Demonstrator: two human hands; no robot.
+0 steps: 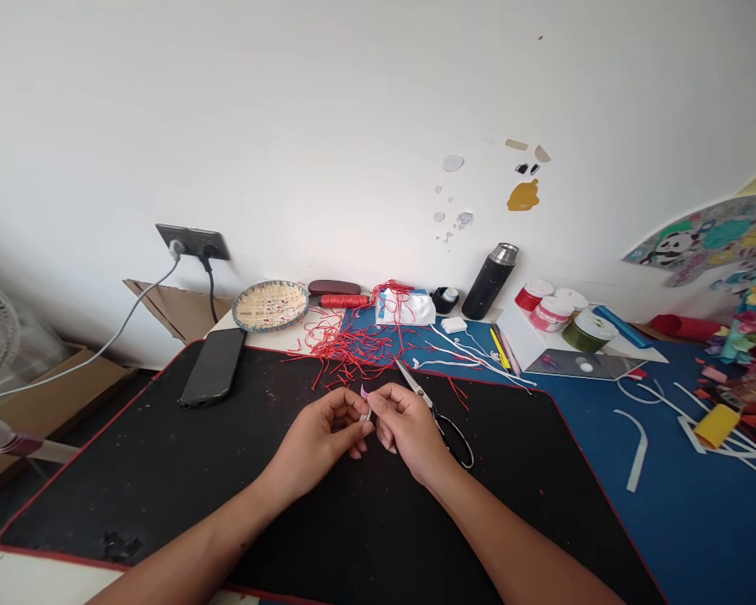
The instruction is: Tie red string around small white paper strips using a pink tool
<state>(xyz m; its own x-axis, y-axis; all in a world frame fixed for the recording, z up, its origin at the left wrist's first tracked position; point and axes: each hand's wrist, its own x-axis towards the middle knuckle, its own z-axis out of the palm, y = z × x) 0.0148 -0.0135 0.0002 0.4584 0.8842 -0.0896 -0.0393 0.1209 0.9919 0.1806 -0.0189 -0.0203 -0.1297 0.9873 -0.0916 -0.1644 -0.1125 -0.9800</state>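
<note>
"Where's the small pink-and-white piece (pixel 364 394)?"

"Over the black mat (pixel 353 525). My left hand (pixel 325 428) and right hand (pixel 414 426), curled nearly closed, both pinch it; I'd grip lightly, evenly."

Left hand (pixel 328 430) and right hand (pixel 411 424) pinching pink strip (pixel 364 392), scissors (pixel 419 387) alongside, red threads (pixel 346 346)
</note>
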